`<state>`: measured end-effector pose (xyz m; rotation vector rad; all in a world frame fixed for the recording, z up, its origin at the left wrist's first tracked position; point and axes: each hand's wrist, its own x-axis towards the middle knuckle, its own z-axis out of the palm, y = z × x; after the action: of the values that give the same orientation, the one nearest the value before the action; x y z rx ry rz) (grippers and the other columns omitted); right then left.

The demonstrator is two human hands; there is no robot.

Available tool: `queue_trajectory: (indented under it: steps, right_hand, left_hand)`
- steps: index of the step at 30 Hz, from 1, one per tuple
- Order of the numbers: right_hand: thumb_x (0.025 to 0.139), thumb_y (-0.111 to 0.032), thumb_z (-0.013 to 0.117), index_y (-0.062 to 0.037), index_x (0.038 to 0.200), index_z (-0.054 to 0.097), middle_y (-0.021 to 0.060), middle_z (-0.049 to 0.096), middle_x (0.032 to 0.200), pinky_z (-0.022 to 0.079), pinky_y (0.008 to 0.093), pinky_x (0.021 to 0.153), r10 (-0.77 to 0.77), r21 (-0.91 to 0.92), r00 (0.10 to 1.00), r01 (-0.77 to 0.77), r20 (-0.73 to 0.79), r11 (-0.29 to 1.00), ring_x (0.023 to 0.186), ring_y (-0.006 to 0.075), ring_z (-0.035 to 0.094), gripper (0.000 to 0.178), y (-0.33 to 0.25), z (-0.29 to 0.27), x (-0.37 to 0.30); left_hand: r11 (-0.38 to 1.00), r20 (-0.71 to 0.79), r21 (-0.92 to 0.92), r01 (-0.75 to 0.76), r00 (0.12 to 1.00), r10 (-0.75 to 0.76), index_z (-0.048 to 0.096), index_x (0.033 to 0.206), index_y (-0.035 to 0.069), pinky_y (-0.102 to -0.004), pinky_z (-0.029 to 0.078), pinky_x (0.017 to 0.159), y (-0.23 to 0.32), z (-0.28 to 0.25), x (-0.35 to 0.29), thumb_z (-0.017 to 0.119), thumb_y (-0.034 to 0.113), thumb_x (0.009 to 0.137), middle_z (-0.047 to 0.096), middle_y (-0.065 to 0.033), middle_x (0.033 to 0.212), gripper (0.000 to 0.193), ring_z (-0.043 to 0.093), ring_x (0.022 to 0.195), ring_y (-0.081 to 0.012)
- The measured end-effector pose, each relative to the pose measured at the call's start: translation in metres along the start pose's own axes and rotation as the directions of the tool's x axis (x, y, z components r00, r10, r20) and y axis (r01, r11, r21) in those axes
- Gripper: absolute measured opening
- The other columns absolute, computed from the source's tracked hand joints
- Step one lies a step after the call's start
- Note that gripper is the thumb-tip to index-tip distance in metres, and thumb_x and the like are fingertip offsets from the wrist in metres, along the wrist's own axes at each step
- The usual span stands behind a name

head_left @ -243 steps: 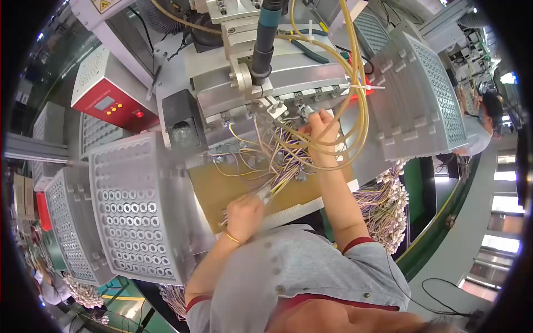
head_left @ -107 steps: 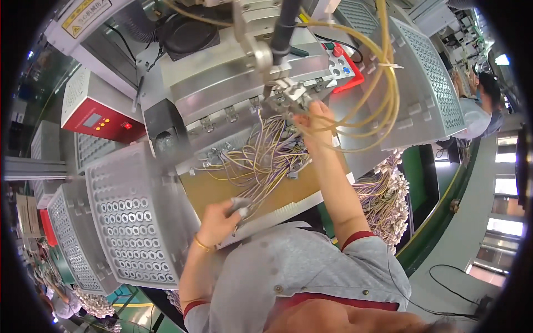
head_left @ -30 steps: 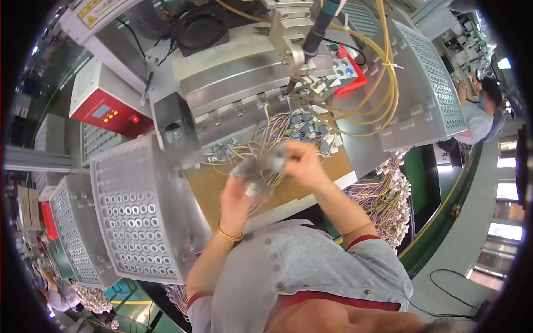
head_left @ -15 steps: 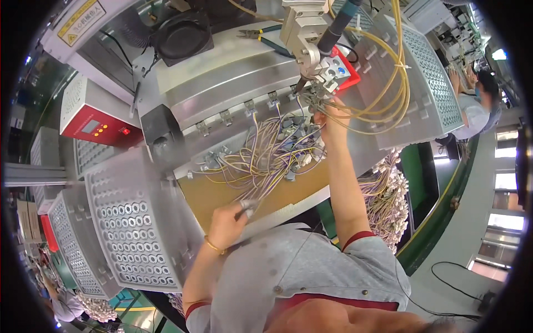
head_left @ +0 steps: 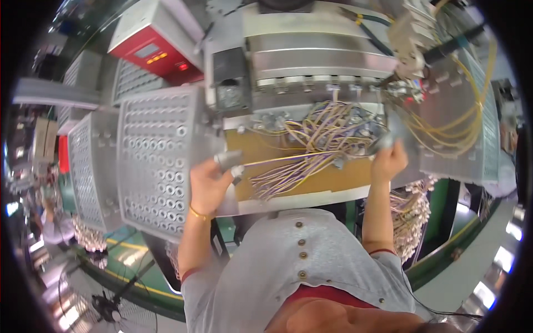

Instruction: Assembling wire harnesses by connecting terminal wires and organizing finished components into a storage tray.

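My left hand (head_left: 206, 186), at the left end of the tan work board (head_left: 261, 149), is closed on the end of a yellow and white wire lead (head_left: 280, 160); grey covers show on its fingertips. The lead stretches right toward a heap of purple, white and yellow wires (head_left: 327, 125) with grey connectors. At the right end of the board my right hand (head_left: 390, 161) is closed, its fingertips smeared by motion. Whatever it pinches cannot be made out. Behind the heap runs a metal fixture bar (head_left: 305, 83) with small clips, some with wires in them.
Left stands a grey perforated rack (head_left: 150, 161), beside a black block (head_left: 230, 72) and a red and white control box (head_left: 158, 50). Pliers (head_left: 369, 33) lie at the back. A machine head (head_left: 408, 50) with yellow tubes (head_left: 472, 127) overhangs the right. White-ended wires (head_left: 413, 216) hang below.
My right hand has come away from under the machine head, toward me. The left hand has moved to the board's left end, drawing out a lead. The whole view has turned.
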<state>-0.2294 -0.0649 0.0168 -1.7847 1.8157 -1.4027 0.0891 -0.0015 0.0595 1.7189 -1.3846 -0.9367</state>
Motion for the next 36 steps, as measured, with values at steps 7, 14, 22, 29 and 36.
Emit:
queue_trajectory:
  steps: [7,14,22,29,36]
  right_hand:
    - [0.068,-0.005,0.061,0.0008,0.086,0.058,0.0098,0.057,0.073,0.044,0.0276,0.054,-0.439,0.548,0.672,0.059,0.596,0.835,0.060,0.0204,0.054,0.019,-0.101,0.084,-0.031]
    - [0.073,-0.004,0.059,0.0000,0.086,0.057,0.0058,0.055,0.070,0.042,0.0232,0.051,-0.294,0.465,0.595,-0.153,0.748,0.872,0.061,0.0086,0.050,0.014,-0.107,0.088,-0.022]
    - [0.066,-0.011,0.062,0.0009,0.071,0.050,0.0032,0.047,0.058,0.036,0.0233,0.046,-0.082,0.415,0.601,-0.440,0.795,0.797,0.051,0.0053,0.039,0.018,-0.118,0.081,-0.019]
    - [0.075,-0.006,0.060,-0.0012,0.074,0.056,-0.0060,0.047,0.058,0.029,0.0178,0.043,-0.158,0.484,0.661,-0.344,0.734,0.805,0.052,-0.0007,0.037,0.006,-0.103,0.083,-0.023]
    - [0.074,-0.004,0.059,-0.0007,0.070,0.053,-0.0076,0.044,0.060,0.026,0.0176,0.043,-0.160,0.551,0.651,-0.457,0.742,0.698,0.053,-0.0009,0.035,0.008,-0.101,0.081,-0.023]
  left_hand:
    - [0.923,-0.008,0.145,-0.356,0.933,0.360,0.060,0.100,0.007,-0.0273,0.044,0.058,0.000,-0.009,0.008,0.065,0.009,0.067,0.059,-0.0101,0.074,0.033,0.056,0.064,-0.0179]
    - [0.536,-0.318,0.830,0.153,0.920,0.230,0.063,0.085,0.003,-0.0448,0.035,0.081,-0.112,-0.071,0.056,0.061,0.031,0.068,0.053,-0.0211,0.099,0.033,0.047,0.092,-0.0362]
    - [0.980,-0.280,-0.198,-0.032,0.960,-0.025,0.052,0.106,-0.001,-0.0325,0.049,0.072,-0.071,-0.064,0.034,0.055,0.018,0.078,0.054,-0.0117,0.103,0.033,0.056,0.086,-0.0210]
    - [0.444,0.212,-0.870,0.215,0.976,-0.057,0.044,0.115,-0.001,-0.0317,0.051,0.064,-0.018,0.027,-0.005,0.055,0.008,0.079,0.056,-0.0110,0.100,0.039,0.058,0.081,-0.0195]
    - [0.654,0.081,-0.756,0.038,0.996,0.036,0.045,0.112,-0.005,-0.0247,0.050,0.057,0.002,0.035,-0.009,0.056,0.002,0.078,0.058,-0.0121,0.097,0.037,0.058,0.077,-0.0173]
